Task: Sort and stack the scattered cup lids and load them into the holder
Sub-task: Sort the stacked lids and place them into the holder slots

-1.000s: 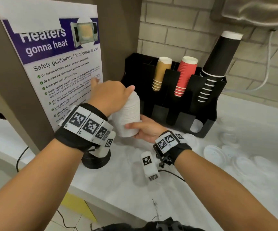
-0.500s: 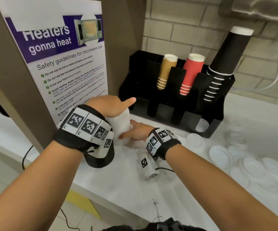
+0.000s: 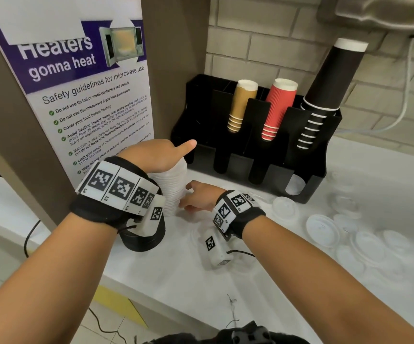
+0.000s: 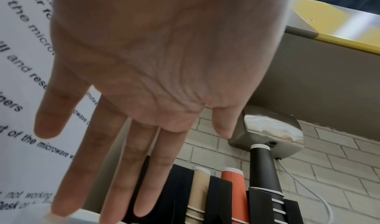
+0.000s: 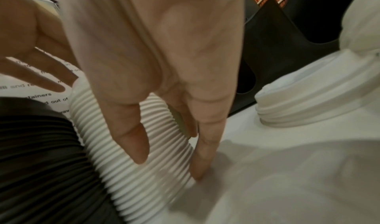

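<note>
White counter (image 3: 151, 274); black cup holder (image 3: 307, 175) at 1 o'clock. Tall white lid stack (image 3: 173, 189) standing at centre, black lid stack (image 5: 41, 154) touching it at 8 o'clock. Left hand (image 3: 156, 157) flat on top, fingers straight. Right hand (image 3: 198, 197) steadies its base, fingers extended. Loose lids (image 3: 322, 229) at 3 o'clock.

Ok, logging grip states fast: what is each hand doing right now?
Left hand: open, flat above the white lid stack, holding nothing.
Right hand: open, straight fingers against the stack's side.
</note>
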### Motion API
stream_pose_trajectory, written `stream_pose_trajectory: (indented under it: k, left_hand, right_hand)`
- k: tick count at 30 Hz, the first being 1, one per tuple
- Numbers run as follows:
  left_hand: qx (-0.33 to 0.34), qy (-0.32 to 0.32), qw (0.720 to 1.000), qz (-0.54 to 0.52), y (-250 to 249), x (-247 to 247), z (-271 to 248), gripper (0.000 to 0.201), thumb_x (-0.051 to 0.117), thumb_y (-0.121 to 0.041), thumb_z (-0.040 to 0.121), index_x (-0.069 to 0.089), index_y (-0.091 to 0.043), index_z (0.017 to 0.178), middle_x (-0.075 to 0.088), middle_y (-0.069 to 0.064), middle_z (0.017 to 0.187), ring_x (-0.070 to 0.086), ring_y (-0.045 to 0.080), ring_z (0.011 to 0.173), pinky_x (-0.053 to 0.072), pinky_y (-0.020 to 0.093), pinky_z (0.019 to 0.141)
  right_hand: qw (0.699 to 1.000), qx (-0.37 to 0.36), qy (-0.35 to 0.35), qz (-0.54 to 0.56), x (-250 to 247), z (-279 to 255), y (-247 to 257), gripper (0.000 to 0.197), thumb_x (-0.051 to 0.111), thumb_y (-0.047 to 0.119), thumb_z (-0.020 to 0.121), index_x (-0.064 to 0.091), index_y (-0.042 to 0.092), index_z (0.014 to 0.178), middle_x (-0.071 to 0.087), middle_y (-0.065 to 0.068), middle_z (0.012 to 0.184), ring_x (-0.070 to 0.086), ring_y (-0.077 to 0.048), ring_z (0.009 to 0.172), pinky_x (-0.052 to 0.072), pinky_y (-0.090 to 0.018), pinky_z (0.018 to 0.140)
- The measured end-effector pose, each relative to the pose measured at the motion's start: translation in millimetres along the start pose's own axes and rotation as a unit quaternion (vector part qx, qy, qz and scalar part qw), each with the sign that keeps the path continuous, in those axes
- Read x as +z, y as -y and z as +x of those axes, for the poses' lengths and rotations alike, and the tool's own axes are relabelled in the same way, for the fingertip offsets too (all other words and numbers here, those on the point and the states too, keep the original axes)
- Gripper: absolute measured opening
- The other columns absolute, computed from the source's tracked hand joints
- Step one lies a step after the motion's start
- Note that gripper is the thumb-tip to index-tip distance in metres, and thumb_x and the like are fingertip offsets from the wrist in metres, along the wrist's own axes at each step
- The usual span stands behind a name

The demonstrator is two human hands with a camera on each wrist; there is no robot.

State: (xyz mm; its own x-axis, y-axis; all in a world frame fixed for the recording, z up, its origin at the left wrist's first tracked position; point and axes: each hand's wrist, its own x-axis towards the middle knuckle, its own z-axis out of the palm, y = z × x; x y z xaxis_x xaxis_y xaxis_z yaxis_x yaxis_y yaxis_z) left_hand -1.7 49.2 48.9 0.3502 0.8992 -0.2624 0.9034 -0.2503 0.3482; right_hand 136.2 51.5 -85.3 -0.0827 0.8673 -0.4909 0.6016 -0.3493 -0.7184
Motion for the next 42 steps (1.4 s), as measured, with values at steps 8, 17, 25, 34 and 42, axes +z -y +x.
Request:
stream_pose_trajectory:
  k: [8,17,25,34,42]
  left_hand:
    - [0.019,-0.008,1.0,0.009,-2,1,2,0.078,0.013,-0.065,0.096,0.055,-0.011,0.134,0.053,0.012,0.139,0.046,0.027,0.128,0.031,0.04,0.107]
    - [0.281,-0.162,0.901,-0.289,-46,10,1,0.015,0.054,-0.025,0.097,0.068,-0.028,0.099,0.065,-0.013,0.096,0.061,0.0,0.082,0.044,0.013,0.071]
    - [0.235,-0.081,0.841,-0.481,-72,59,7,0.023,0.051,-0.012,0.096,0.07,-0.025,0.09,0.065,-0.009,0.086,0.063,0.01,0.072,0.053,0.029,0.082]
    - [0.2,-0.05,0.812,-0.546,-61,72,18,0.026,0.051,-0.016,0.097,0.072,-0.029,0.087,0.067,-0.01,0.078,0.064,0.008,0.068,0.052,0.023,0.069]
    - [0.197,-0.054,0.799,-0.565,-57,61,18,0.026,0.05,-0.015,0.097,0.072,-0.027,0.089,0.067,-0.01,0.078,0.064,0.008,0.067,0.054,0.025,0.072]
  right_hand:
    - [1.0,-0.007,0.002,0.004,-8,-3,-3,0.083,0.073,0.026,0.078,0.027,0.015,0.146,0.067,-0.011,0.11,0.068,-0.021,0.099,0.051,-0.037,0.098]
    - [0.954,-0.108,-0.278,0.029,-122,-81,6,0.009,0.058,0.015,0.087,0.05,0.02,0.088,0.057,0.0,0.086,0.056,-0.019,0.084,0.049,-0.028,0.068]
    - [0.916,-0.106,0.127,-0.365,-190,-75,-35,0.026,0.066,-0.024,0.072,0.061,-0.017,0.097,0.057,-0.041,0.098,0.064,-0.034,0.092,0.05,-0.024,0.071]
    - [0.828,0.202,-0.119,-0.509,-204,-91,-64,0.018,0.07,0.037,0.084,0.063,0.021,0.087,0.062,0.0,0.083,0.053,-0.015,0.074,0.036,-0.02,0.051]
    - [0.791,0.238,-0.042,-0.562,-207,-68,-70,0.046,0.072,0.035,0.082,0.061,0.013,0.121,0.064,0.002,0.095,0.056,-0.013,0.079,0.053,-0.025,0.07]
